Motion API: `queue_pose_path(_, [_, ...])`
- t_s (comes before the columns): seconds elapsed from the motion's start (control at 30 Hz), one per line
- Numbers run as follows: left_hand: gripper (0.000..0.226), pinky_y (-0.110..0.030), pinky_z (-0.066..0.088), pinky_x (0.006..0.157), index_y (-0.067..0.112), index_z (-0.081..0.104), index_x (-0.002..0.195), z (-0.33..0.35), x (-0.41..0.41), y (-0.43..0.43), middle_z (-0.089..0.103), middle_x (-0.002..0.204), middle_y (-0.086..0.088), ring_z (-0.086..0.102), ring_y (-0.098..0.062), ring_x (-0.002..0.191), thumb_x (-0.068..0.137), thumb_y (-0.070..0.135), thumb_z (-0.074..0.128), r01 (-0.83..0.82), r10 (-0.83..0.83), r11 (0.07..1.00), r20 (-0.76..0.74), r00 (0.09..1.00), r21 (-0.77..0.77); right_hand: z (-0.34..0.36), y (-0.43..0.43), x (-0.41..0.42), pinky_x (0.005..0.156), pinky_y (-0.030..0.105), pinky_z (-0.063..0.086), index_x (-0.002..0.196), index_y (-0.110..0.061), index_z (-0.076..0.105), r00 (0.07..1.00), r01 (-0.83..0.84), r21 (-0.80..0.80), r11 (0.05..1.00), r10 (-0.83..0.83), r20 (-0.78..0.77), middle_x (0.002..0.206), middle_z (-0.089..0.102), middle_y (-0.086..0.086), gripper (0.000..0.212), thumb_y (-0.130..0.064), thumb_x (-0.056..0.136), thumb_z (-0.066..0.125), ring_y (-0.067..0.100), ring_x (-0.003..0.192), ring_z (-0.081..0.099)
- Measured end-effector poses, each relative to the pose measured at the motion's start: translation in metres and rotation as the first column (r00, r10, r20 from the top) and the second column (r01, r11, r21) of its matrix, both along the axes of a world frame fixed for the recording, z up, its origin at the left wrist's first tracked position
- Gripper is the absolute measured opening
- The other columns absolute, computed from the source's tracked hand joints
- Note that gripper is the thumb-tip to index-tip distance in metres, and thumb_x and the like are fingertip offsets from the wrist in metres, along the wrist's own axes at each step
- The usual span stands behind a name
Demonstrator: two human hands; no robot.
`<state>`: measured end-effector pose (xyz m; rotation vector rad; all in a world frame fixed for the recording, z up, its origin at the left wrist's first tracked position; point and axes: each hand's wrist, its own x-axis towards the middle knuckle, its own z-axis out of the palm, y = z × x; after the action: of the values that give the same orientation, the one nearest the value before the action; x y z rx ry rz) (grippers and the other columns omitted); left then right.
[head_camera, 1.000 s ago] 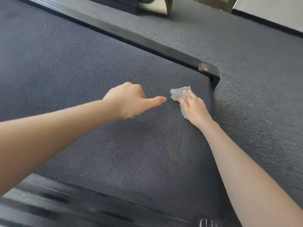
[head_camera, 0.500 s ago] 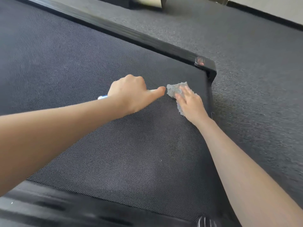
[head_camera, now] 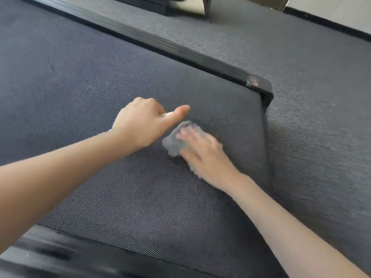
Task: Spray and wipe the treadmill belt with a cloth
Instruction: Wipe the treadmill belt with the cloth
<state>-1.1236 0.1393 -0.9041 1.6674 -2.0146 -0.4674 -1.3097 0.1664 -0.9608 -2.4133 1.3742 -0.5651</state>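
The dark textured treadmill belt (head_camera: 80,77) fills most of the head view. My right hand (head_camera: 202,155) presses flat, fingers straight, on a small grey cloth (head_camera: 173,144) lying on the belt near its right end; both are blurred by motion. My left hand (head_camera: 140,125) hovers just left of and above the cloth, fingers curled and thumb stretched out. A whitish bit of a spray bottle (head_camera: 168,114) peeks out by the thumb; the rest of it is hidden in the fist.
A black side rail (head_camera: 160,43) runs along the belt's far edge to a corner cap with a red label (head_camera: 259,84). Grey carpet (head_camera: 321,97) lies beyond it. Another black rail (head_camera: 50,251) borders the near edge. A machine base (head_camera: 186,5) stands at the top.
My right hand has slid the cloth along the belt toward me and to the left, away from the corner cap. My left hand has kept its grip and place.
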Motion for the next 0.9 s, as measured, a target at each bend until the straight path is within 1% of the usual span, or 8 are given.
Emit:
queue_pose_path(0.07, [0.091, -0.039, 0.053, 0.063, 0.001, 0.046, 0.050, 0.004, 0.006, -0.003, 0.053, 0.046, -0.008, 0.056, -0.028, 0.053, 0.066, 0.087, 0.022, -0.009, 0.010, 1.000, 0.001, 1.000, -0.030, -0.004, 0.025, 0.008, 0.114, 0.017, -0.002, 0.141, -0.018, 0.041, 0.980, -0.182, 0.040, 0.982, 0.185, -0.081, 0.152, 0.029, -0.006, 0.048, -0.038, 0.097, 0.041, -0.005, 0.140, 0.005])
queue_pose_path(0.17, [0.094, -0.042, 0.054, 0.068, -0.002, 0.050, 0.052, 0.008, 0.018, -0.008, 0.057, 0.047, -0.013, 0.057, -0.029, 0.052, 0.068, 0.087, 0.022, -0.031, 0.031, 0.997, 0.004, 1.000, -0.065, -0.006, 0.020, 0.002, 0.118, 0.026, -0.002, 0.145, -0.023, 0.033, 0.958, -0.226, 0.050, 0.973, 0.231, -0.168, 0.154, 0.023, -0.012, 0.053, -0.043, 0.097, 0.031, -0.004, 0.142, 0.004])
queue_pose_path(0.33, [0.096, -0.044, 0.054, 0.077, -0.003, 0.056, 0.054, 0.008, 0.034, -0.013, 0.061, 0.050, -0.015, 0.062, -0.030, 0.056, 0.069, 0.086, 0.023, -0.067, 0.068, 0.995, 0.023, 0.997, -0.072, -0.003, -0.049, -0.004, 0.119, 0.036, -0.003, 0.149, -0.026, 0.024, 0.974, 0.020, 0.074, 0.997, -0.002, -0.228, 0.157, 0.012, -0.011, 0.047, -0.036, 0.103, 0.026, 0.001, 0.143, 0.000])
queue_pose_path(0.47, [0.095, -0.044, 0.055, 0.073, -0.003, 0.054, 0.055, 0.007, 0.034, -0.011, 0.062, 0.050, -0.015, 0.061, -0.029, 0.054, 0.066, 0.085, 0.024, -0.062, 0.063, 0.998, 0.061, 0.996, -0.015, -0.005, -0.122, -0.008, 0.116, 0.040, 0.000, 0.150, -0.019, 0.021, 0.922, 0.305, 0.145, 0.941, -0.253, -0.294, 0.159, 0.010, 0.001, 0.053, -0.041, 0.101, 0.022, 0.015, 0.146, 0.007])
queue_pose_path(0.57, [0.093, -0.044, 0.055, 0.072, -0.002, 0.052, 0.053, 0.006, 0.033, -0.010, 0.059, 0.047, -0.012, 0.061, -0.028, 0.053, 0.065, 0.086, 0.023, -0.050, 0.050, 0.999, 0.053, 0.997, 0.005, 0.003, -0.115, 0.001, 0.115, 0.037, 0.010, 0.148, -0.017, 0.025, 0.921, 0.355, 0.125, 0.926, -0.323, -0.218, 0.158, 0.016, 0.004, 0.051, -0.039, 0.102, 0.027, 0.020, 0.144, 0.013])
queue_pose_path(0.67, [0.094, -0.042, 0.055, 0.073, -0.003, 0.054, 0.053, 0.008, 0.033, -0.013, 0.060, 0.046, -0.012, 0.061, -0.027, 0.052, 0.066, 0.085, 0.024, -0.045, 0.046, 0.999, 0.026, 0.999, -0.007, 0.016, -0.062, 0.012, 0.112, 0.028, 0.013, 0.147, -0.016, 0.029, 0.980, 0.178, 0.129, 0.976, -0.164, -0.113, 0.156, 0.021, 0.000, 0.048, -0.031, 0.102, 0.034, 0.016, 0.142, 0.020])
queue_pose_path(0.77, [0.095, -0.045, 0.055, 0.073, -0.004, 0.054, 0.053, 0.006, 0.033, -0.017, 0.059, 0.046, -0.014, 0.061, -0.028, 0.050, 0.067, 0.085, 0.024, -0.032, 0.032, 0.999, 0.015, 0.999, -0.014, 0.009, -0.012, 0.020, 0.112, 0.019, -0.003, 0.145, -0.022, 0.034, 0.989, -0.120, 0.115, 0.986, 0.129, -0.076, 0.152, 0.020, -0.015, 0.046, -0.033, 0.101, 0.037, -0.005, 0.140, 0.006])
queue_pose_path(0.9, [0.094, -0.043, 0.056, 0.069, -0.002, 0.056, 0.054, 0.003, 0.026, -0.019, 0.061, 0.049, -0.011, 0.061, -0.027, 0.054, 0.065, 0.086, 0.023, -0.023, 0.022, 1.000, 0.075, 0.997, 0.013, 0.001, -0.025, 0.001, 0.118, 0.030, -0.003, 0.145, -0.030, 0.031, 0.988, -0.075, 0.090, 0.993, 0.086, -0.125, 0.155, 0.020, -0.016, 0.045, -0.034, 0.101, 0.034, -0.011, 0.138, 0.000])
